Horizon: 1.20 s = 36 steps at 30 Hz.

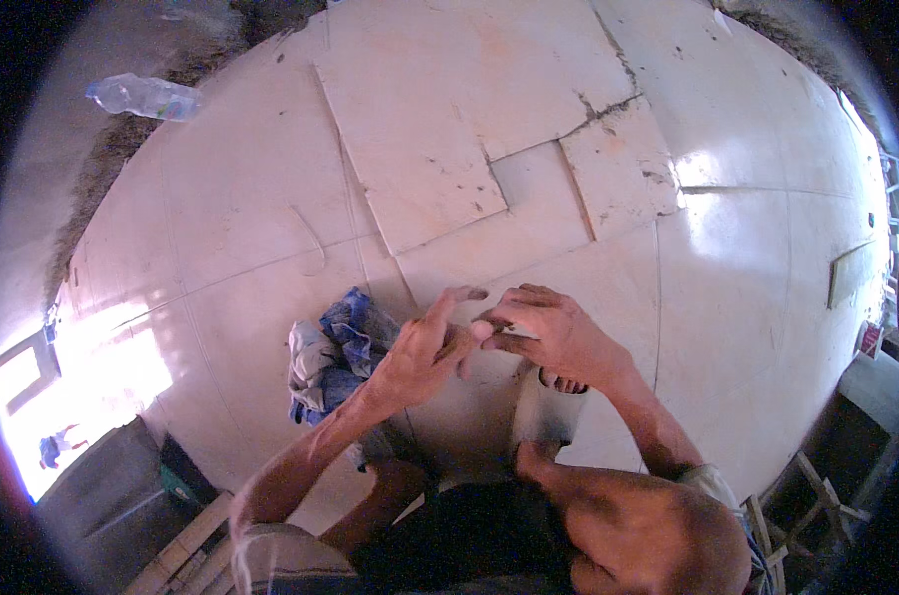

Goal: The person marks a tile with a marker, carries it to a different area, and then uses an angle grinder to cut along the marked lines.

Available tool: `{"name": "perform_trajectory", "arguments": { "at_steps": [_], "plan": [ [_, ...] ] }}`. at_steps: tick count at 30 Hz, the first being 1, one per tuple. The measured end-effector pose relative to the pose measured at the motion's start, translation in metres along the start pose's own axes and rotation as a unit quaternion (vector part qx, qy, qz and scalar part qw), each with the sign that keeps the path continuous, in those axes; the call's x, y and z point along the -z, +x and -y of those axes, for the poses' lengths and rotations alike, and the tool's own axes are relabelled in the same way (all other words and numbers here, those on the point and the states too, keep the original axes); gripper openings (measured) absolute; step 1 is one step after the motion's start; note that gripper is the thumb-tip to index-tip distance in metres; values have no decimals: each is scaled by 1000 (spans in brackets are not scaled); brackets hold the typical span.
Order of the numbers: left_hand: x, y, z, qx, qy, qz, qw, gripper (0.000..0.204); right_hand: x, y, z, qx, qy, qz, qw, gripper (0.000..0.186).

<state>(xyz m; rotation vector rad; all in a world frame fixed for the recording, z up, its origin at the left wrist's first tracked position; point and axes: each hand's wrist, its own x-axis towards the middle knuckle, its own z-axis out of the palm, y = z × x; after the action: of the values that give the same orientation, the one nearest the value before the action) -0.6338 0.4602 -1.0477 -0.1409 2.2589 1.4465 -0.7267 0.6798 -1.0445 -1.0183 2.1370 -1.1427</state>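
In front of me, over the pale floor, my two hands come together. My left hand (424,347) has its index finger stretched out and the other fingers loosely bent apart. Curled inward, the fingers of my right hand (556,332) close at their tips on a small pale rounded thing (482,330), right where the left fingers meet them. Whether this is a small object or a fingertip, I cannot tell. Beside my left wrist lies a crumpled blue and whitish cloth (335,352) on the floor.
Large flat tiles (410,169) lie on the floor ahead, with a smaller loose piece (623,169) at their right. A clear plastic bottle (147,97) lies far left near the floor's rough edge. Wooden pieces (816,511) stand at the lower right. My bare knees are bent below.
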Motion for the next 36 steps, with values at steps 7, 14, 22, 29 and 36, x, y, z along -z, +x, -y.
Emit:
{"name": "perform_trajectory", "arguments": {
  "at_steps": [7, 14, 22, 29, 36],
  "plan": [
    [53, -76, 115, 72, 256, -108, 958, 37, 11, -17, -44, -187, 112, -141, 966, 30],
    [54, -69, 114, 69, 255, -195, 945, 36, 189, -12, -226, -197, -205, -360, 889, 48],
    [141, -47, 125, 171, 131, -288, 933, 29, 213, -17, -300, -345, -100, -243, 901, 54],
    [160, -31, 213, 139, 218, -424, 868, 35, 200, -11, -257, -405, -40, -277, 870, 64],
    [139, -13, 201, 126, 274, -458, 836, 44, 221, -30, -296, -326, -196, -257, 888, 63]
  ]
}}
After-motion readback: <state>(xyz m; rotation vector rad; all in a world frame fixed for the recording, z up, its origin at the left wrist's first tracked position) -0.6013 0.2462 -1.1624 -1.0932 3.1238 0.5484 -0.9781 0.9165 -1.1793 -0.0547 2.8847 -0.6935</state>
